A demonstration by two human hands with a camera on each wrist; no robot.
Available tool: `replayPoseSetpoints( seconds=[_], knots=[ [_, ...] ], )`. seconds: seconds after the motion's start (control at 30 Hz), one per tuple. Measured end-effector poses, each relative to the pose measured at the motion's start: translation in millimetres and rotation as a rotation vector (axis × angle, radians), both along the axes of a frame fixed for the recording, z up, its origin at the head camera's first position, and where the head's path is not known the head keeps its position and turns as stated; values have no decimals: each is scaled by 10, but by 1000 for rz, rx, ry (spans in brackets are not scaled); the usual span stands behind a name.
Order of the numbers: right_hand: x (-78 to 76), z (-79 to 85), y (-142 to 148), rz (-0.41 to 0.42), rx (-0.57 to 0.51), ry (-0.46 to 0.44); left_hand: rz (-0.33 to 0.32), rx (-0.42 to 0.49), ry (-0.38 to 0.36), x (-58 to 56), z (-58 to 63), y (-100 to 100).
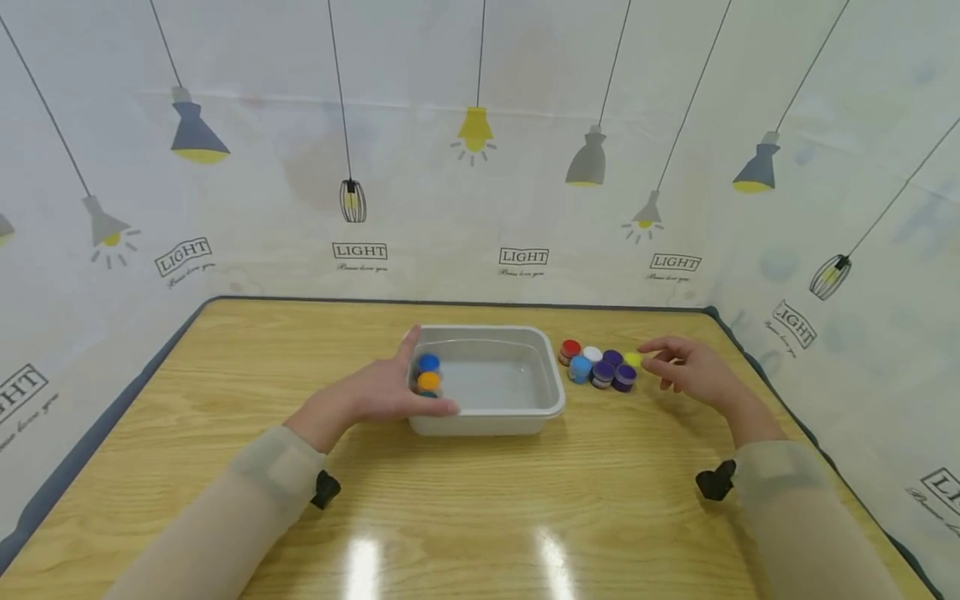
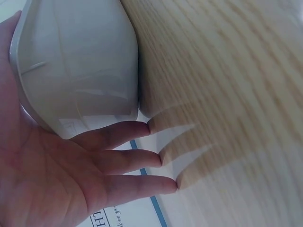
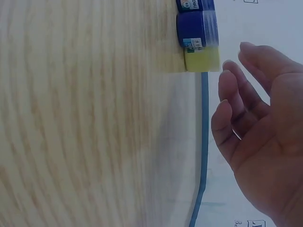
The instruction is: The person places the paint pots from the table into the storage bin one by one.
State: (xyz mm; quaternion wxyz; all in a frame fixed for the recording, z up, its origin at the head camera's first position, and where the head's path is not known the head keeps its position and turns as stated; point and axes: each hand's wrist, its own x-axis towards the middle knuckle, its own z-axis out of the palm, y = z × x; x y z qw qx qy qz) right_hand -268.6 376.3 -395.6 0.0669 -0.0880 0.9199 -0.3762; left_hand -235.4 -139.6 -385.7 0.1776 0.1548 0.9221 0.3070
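Yellow jar [image 1: 632, 359] sits just beside the right hand [image 1: 697, 372], fingers slightly bent.

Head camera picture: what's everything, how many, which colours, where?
Table: 1, light brown, underneath
Tub: 1, white, middle of the table
Inside pots: 3 showing, blue, orange, dark teal, tub's left end
Outside pots: 7, red, white, light blue, yellow, three purple, right of the tub
Walls: 3, whitish, back and sides
Lamp pictures: 9, grey, blue, yellow, black, on the walls
LIGHT signs: 7, black letters, on the walls
Sleeves: 2, pale, lower sides
Gadgets: 2, black, by the sleeve ends
Left hand: 1, on the tub's left end
Right hand: 1, beside the yellow pot
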Motion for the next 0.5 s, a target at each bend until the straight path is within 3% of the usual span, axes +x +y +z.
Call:
replayPoseSetpoints(
  seconds=[0.5],
  knots=[
    [-175, -176, -19, -28, 92, 15, 6, -32, 9, -10, 11, 10]
  ],
)
